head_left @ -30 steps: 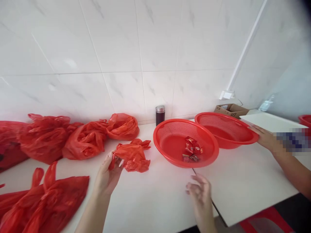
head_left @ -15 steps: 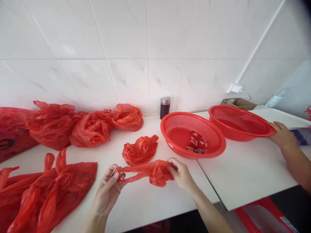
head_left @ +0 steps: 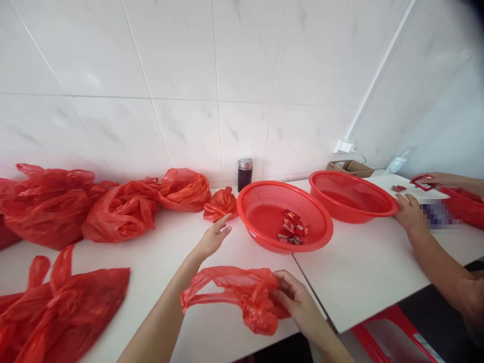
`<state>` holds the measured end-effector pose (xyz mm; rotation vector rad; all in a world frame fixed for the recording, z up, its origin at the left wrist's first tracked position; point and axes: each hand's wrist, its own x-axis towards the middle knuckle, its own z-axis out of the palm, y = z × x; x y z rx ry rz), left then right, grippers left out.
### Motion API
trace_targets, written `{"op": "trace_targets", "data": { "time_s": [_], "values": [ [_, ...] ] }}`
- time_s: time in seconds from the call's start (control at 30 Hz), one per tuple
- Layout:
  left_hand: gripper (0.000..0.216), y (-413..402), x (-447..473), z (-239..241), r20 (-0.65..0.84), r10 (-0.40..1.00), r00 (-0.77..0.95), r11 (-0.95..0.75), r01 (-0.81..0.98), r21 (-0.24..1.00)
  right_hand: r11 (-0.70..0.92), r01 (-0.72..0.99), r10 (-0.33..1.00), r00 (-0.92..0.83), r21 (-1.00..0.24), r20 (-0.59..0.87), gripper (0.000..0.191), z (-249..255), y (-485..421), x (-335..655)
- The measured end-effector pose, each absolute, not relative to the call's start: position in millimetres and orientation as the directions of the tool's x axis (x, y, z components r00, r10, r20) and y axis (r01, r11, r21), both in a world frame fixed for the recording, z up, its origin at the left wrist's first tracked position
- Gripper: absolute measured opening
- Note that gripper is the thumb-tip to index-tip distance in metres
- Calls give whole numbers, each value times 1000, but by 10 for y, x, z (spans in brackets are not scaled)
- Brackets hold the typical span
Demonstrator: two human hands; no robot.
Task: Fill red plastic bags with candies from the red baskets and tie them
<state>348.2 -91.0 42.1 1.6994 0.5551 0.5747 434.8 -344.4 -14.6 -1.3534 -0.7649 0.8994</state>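
My right hand [head_left: 294, 297] pinches a thin red plastic bag [head_left: 260, 302] at its right side. The bag's loop handles hang loose to the left, over my left forearm. My left hand [head_left: 215, 238] reaches forward with its fingers stretched out and nothing in them. Just beyond its fingertips lies a small crumpled red plastic bag [head_left: 220, 203], close to the rim of a red plastic basket [head_left: 260, 222]. Several small red wrapped packets [head_left: 293, 224] lie in that basket.
Full red bags [head_left: 121, 212] line the wall on the left, with a knotted red bag [head_left: 91, 302] nearer. A dark flask [head_left: 245, 176] stands behind the basket. At right, another person's hand [head_left: 410, 214] touches a second red basket [head_left: 351, 214]. A cardboard box [head_left: 350, 169] sits behind.
My left hand has let go of the bag handles and moved forward. The small crumpled bag now lies farther back, beside the basket. My right hand has lowered its bag slightly. The view has shifted right.
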Motion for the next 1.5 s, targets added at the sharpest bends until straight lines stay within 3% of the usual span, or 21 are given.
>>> {"op": "trace_targets", "data": {
  "time_s": [0.17,0.27,0.33,0.43,0.53,0.63,0.7,0.8,0.87,1.0,1.07,1.17,1.27,1.33,1.4,1.47,1.5],
  "values": [
    [48,-1406,2856,634,-44,467,883,-106,105,989,-60,134,850,527,-989,20,19,-45,-3520,4504],
    [46,-1611,2601,477,-129,540,831,-219,287,932,-58,251,867,493,-966,77,15,1,-3447,4549],
    [28,-1671,2542,323,-215,580,785,-150,363,920,-30,269,902,422,-963,90,17,-30,-3343,4552],
    [16,-1687,2497,159,-276,547,790,233,173,957,-8,243,932,352,-970,81,26,-160,-3166,4560],
    [14,-1695,2445,106,-224,566,793,505,-119,855,-24,293,885,451,-956,116,32,-204,-3080,4546],
    [12,-1758,2438,111,-253,630,734,520,-157,839,38,425,723,614,-905,318,29,66,-3184,4347],
    [13,-1827,2471,134,-259,655,710,501,-151,852,146,478,647,616,-866,449,25,383,-3306,4085],
    [15,-1932,2533,184,-262,667,697,496,-153,855,283,553,763,365,-783,534,24,748,-3376,3679],
    [15,-1982,2548,210,-253,688,681,477,-161,864,228,637,848,242,-736,472,25,761,-3288,3544],
    [10,-2021,2474,212,-181,694,697,449,-223,865,-52,776,900,309,-629,308,34,344,-2988,3686],
    [6,-1997,2388,195,-202,643,739,559,-273,783,-161,808,923,326,-566,202,35,135,-2909,3843],
    [7,-1841,2223,164,-319,640,699,721,-404,562,-299,829,940,341,-472,4,34,25,-2954,4058],
    [10,-1554,2078,105,-444,715,539,698,-529,482,-354,841,935,333,-408,-125,46,122,-3107,4253],
    [17,-1387,2040,39,-496,726,477,688,-486,539,-330,851,944,286,-410,-165,58,219,-3194,4365],
    [25,-1323,2050,-21,-499,752,430,648,-344,679,-305,869,951,252,-391,-181,72,295,-3234,4451],
    [34,-1397,2090,-23,-351,889,294,416,-198,888,-300,896,949,246,-328,-197,80,338,-3227,4502],
    [37,-1482,2115,6,-173,964,204,198,-111,974,-298,907,948,246,-296,-201,82,348,-3210,4514]
  ]
}}
